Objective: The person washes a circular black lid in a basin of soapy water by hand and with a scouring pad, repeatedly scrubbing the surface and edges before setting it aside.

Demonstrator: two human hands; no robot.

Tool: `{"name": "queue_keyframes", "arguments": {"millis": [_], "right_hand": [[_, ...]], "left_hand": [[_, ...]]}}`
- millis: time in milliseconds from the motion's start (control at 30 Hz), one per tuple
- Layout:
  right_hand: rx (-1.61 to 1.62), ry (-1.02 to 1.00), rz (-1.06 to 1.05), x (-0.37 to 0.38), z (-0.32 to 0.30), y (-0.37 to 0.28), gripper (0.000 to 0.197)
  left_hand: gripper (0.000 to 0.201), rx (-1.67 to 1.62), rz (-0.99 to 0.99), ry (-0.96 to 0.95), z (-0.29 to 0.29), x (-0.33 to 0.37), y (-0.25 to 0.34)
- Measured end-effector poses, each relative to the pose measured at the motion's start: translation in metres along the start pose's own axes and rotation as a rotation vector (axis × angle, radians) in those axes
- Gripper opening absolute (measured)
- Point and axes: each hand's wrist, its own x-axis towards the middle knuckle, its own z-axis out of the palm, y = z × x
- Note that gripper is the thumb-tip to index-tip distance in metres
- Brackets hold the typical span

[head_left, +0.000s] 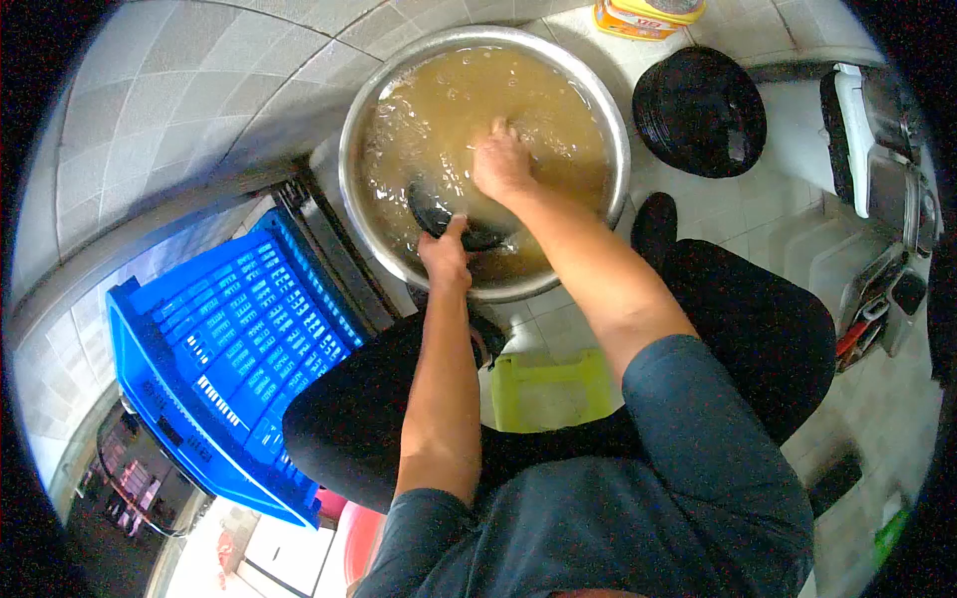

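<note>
In the metal basin [371,120] at upper centre, the left hand [445,257] pinches the dark bowl [439,211] by its rim while the right hand [501,161], fingers flat and holding nothing, should scrub firmly underwater.

A dark round dish [449,214] sits tilted, half sunk in murky brown water in a wide steel basin [354,130].

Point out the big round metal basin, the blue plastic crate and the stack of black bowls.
Big round metal basin [351,189], head view, left rim.
Blue slotted plastic crate [229,349], head view, slotted inner wall.
Stack of black bowls [698,110], head view, top bowl's inside.
</note>
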Motion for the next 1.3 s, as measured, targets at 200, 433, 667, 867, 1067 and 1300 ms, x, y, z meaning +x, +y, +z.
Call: {"name": "queue_keyframes", "arguments": {"millis": [200,433,667,867,1067,1300], "right_hand": [[0.260,0.171,-0.338,-0.029,0.006,-0.040,0.023],[0.444,0.043,-0.452,-0.063,-0.016,-0.049,0.018],[0.310,0.126,0.141,-0.069,-0.012,0.028,0.023],[0.883,0.424,-0.341,-0.088,-0.041,-0.024,0.020],[0.736,0.601,-0.199,-0.058,-0.086,-0.001,0.020],[1.023,0.251,0.266,-0.080,-0.044,0.021,0.031]], "left_hand": [[0.046,-0.235,0.024,-0.001,-0.007,-0.003,-0.003],[0.040,-0.522,-0.119,-0.170,-0.045,0.019,-0.023],[0.045,-0.436,-0.284,-0.129,-0.003,-0.011,-0.006],[0.031,-0.308,0.045,-0.111,0.008,-0.065,0.044],[0.034,-0.333,0.194,-0.136,0.002,-0.119,0.072],[0.041,-0.513,0.366,-0.090,-0.024,-0.104,0.109]]}}
